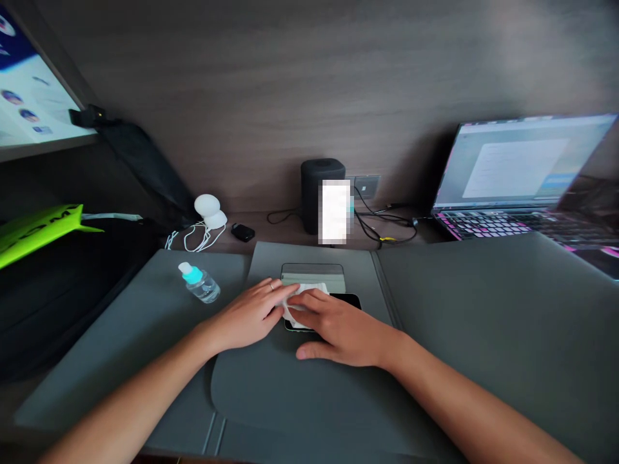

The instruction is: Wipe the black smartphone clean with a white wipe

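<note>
White tissue — spread partly over a black phone, lying flat

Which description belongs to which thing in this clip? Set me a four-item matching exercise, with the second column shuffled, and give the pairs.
Things
1. white cloth
2. phone
3. small bottle
4. laptop

Descriptions
A. open, with its screen lit
B. at the fingers of the left hand and right hand
C. clear, with a turquoise collar
D. dark, partly covered by the thing in item 1

Pairs: 1-B, 2-D, 3-C, 4-A
</note>
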Available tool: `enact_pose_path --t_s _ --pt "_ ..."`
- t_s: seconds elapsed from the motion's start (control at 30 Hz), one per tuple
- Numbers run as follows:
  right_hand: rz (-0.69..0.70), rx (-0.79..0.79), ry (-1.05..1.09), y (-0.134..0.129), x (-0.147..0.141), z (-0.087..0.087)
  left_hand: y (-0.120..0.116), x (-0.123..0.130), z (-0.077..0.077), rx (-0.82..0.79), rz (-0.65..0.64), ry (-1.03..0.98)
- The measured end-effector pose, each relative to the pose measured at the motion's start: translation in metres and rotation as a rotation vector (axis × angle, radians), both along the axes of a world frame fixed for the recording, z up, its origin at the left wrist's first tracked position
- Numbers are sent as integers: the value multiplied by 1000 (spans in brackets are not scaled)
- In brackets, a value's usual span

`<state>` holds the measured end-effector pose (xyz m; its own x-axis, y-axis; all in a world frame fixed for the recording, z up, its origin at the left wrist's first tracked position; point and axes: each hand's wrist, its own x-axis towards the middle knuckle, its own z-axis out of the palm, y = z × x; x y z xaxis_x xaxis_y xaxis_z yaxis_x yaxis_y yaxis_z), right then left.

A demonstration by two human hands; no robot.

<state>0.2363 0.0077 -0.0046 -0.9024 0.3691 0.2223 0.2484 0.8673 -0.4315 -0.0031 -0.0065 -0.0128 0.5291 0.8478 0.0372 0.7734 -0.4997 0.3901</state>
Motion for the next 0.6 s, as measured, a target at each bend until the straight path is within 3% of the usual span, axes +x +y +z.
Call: enact_pose_path --t_s 0.27,0.6 --pt "41 -4 -25 -2 1 6 -2 5 12 16 -24 -99" --pt "-52 61 -50 0 -3 2 -2 7 16 140 -50 -180"
